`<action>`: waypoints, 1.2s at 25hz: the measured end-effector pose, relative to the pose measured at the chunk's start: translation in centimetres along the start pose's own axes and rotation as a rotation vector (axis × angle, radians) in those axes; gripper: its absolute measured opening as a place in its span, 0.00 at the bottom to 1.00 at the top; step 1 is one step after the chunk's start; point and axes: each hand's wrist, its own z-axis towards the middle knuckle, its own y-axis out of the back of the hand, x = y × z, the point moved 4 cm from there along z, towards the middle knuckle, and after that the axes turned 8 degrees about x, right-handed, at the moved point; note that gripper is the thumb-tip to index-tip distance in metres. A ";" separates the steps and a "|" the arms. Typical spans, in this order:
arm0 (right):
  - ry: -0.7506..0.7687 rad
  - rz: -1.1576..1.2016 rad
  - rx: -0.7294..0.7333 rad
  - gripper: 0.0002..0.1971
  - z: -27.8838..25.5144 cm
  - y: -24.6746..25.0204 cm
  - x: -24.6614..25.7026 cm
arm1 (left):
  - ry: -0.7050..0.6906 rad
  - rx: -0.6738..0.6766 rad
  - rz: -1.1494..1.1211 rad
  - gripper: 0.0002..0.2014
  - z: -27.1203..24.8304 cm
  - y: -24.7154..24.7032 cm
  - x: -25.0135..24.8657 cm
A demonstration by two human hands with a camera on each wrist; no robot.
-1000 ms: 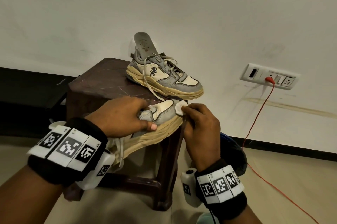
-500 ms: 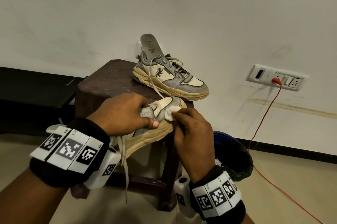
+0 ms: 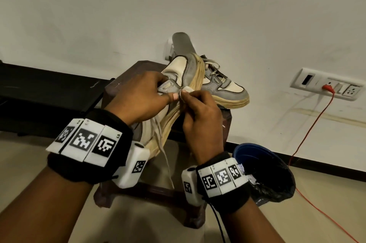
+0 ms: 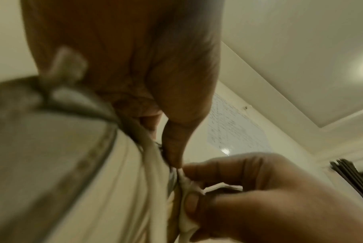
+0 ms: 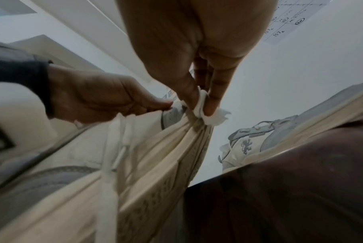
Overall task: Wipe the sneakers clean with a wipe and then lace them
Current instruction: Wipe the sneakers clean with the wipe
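My left hand (image 3: pixel 146 94) grips a grey and cream sneaker (image 3: pixel 178 72) by its upper, toe tilted up, its yellowed sole (image 5: pixel 166 148) facing right. My right hand (image 3: pixel 198 108) pinches a small white wipe (image 3: pixel 186 90) (image 5: pixel 209 113) between thumb and fingers and presses it against the sneaker where upper meets sole. A loose lace (image 3: pixel 164 151) hangs down from the held sneaker. The second sneaker (image 3: pixel 225 86) stands on the dark brown stool (image 3: pixel 126 80) behind, its insole (image 3: pixel 182 42) sticking up and partly hidden by the held sneaker.
A blue bin with a black liner (image 3: pixel 263 171) stands on the floor at the right of the stool. A red cable (image 3: pixel 309 130) runs from the wall socket panel (image 3: pixel 326 87) down to the floor. A dark low shelf (image 3: pixel 49 92) lies at the left.
The held sneaker has been lifted and tilted toe-up in front of the second sneaker. The wipe has moved from the toe back along the side toward my left thumb.
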 end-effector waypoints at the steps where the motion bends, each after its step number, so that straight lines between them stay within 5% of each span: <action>1: -0.007 -0.003 -0.010 0.16 0.3 -0.2 -0.3 | -0.020 0.041 -0.035 0.17 0.0 0.2 0.2; 3: -0.044 -0.023 -0.014 0.17 0.7 -0.5 -0.7 | -0.057 0.149 -0.076 0.20 -0.1 0.8 0.6; 8: -0.138 -0.093 0.029 0.17 1.6 -0.8 -0.4 | -0.097 0.459 -0.142 0.46 -0.9 1.5 2.3; 11: -0.174 -0.137 0.079 0.15 2.7 -0.7 -0.4 | -0.128 0.495 0.029 0.55 -1.0 0.6 2.7; 17: -0.258 -0.168 0.149 0.10 4.9 -1.4 -2.5 | -0.324 -0.005 0.147 0.35 -1.1 2.1 2.1; 20: -0.331 -0.167 0.182 0.09 4.6 -1.7 -4.2 | 0.000 -0.178 0.514 0.34 -2.0 2.6 2.0; 23: -0.341 -0.176 0.209 0.10 3.7 -2.4 -4.7 | 0.206 -0.127 0.438 0.34 -2.2 1.4 2.1; 27: -0.434 -0.109 0.219 0.08 2.9 -3.9 -5.2 | 0.173 0.275 -0.260 0.23 -2.3 -0.1 3.6; 29: -0.462 -0.117 0.202 0.09 2.4 -4.7 -5.2 | 0.091 0.419 -0.185 0.11 -3.1 -0.6 3.9; 30: -0.462 -0.111 0.179 0.09 2.3 -4.8 -5.1 | 0.035 0.451 -0.096 0.18 -3.3 -1.1 4.4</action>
